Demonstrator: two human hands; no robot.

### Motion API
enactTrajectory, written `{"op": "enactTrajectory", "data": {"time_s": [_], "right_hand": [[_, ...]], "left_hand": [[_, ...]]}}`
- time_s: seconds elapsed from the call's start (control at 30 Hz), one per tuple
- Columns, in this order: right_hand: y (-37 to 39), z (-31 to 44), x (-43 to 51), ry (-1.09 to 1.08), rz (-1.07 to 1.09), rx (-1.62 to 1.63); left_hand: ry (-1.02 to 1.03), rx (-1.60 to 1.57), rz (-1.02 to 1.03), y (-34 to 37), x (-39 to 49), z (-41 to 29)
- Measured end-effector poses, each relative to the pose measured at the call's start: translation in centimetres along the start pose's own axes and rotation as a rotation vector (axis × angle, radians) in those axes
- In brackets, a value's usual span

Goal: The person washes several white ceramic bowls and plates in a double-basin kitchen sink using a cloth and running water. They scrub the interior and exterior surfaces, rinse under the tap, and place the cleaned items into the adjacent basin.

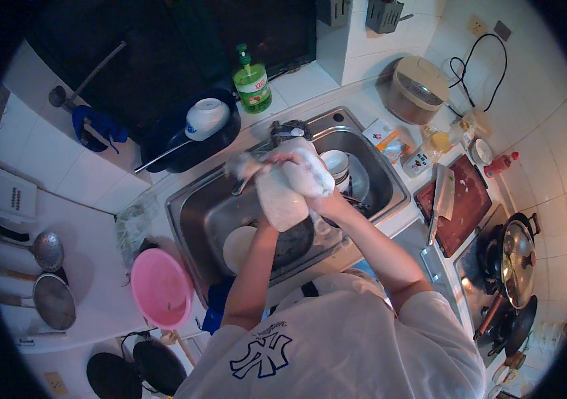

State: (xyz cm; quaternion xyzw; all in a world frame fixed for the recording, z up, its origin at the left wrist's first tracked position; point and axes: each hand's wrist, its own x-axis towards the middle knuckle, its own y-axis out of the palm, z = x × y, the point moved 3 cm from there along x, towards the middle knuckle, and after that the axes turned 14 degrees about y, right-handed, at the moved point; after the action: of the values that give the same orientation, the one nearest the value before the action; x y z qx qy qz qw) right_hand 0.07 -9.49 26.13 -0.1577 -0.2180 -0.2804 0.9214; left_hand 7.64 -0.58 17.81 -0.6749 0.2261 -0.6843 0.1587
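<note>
Both my forearms reach over the double steel sink (198, 199), and a thick white cover surrounds each wrist. My left hand (266, 172) is mostly hidden behind the covers and beneath my right hand (286, 157), which points left. The two hands are close together, and blur leaves unclear what they hold. Just left of them is a shiny metal piece with a dark end (237, 189), perhaps the tap spout. In the left basin lie a pale plate (237, 244) and a dark pan (293, 242), partly covered by my left arm. Stacked white bowls (335, 162) stand in the right basin.
A green pump bottle (253, 90) stands behind the sink. An upturned bowl (207, 118) rests over a dark pan (163, 149). At right, a cleaver (440, 197) lies on a red-brown cutting board (468, 214), near a lidded wok (517, 264). A pink basin (161, 287) sits at left.
</note>
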Motion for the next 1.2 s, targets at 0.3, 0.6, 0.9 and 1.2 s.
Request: {"op": "enactTrajectory", "data": {"time_s": [0.3,0.6,0.9,1.2], "right_hand": [[0.3,-1.8,-3.3,-0.027,-0.234,-0.288],[-2.0,-6.7,-4.2,0.896,-0.13,0.609],[-3.2,-7.8,-3.6,0.641,-0.337,0.546],[-2.4,-0.9,-4.5,0.018,0.153,-1.205]], "left_hand": [[-0.65,-0.595,-0.156,-1.2,4.3,2.1],[-0.663,-0.463,0.061,-2.2,1.4,1.4],[-1.235,-1.304,-0.082,0.2,-0.1,-1.9],[-1.376,-1.418,-0.138,0.2,0.5,-1.8]]}}
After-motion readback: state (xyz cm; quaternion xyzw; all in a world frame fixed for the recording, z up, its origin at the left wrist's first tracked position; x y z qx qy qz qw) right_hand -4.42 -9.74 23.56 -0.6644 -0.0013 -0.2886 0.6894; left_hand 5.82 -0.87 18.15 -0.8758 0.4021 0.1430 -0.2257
